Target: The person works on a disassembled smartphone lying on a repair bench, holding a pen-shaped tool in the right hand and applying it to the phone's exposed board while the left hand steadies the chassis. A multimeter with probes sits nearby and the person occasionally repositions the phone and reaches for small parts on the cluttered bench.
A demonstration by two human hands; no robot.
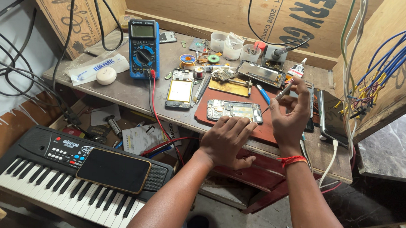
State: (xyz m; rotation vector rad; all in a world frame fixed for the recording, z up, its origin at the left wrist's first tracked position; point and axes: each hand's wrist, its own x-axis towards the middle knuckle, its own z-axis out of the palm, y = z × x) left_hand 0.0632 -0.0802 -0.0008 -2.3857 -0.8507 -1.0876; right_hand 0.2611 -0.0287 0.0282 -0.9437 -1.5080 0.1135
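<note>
Bracing the opened phone [234,111] flat w/ left hand [227,140]; screwdriver [279,95] is pinched in right hand [290,117] fingers, tip angled to board.

Even, soft daylight covers the desk [135,89]; shadows are faint, focus is sharp throughout, and wide-lens bending shows toward the picture edges.

Opened phone [234,110] at centre: near edge hidden under left hand [227,140]. Tool [278,95] in right hand [289,121]: tip too thin to tell contact with the phone. Keyboard [33,165] at 8 o'clock: part covered by dark phone [114,170]. Bundled wires [382,49] at 2 o'clock: cut by top edge. Bench [135,89] parts at 12 o'clock: too small to identify
</note>
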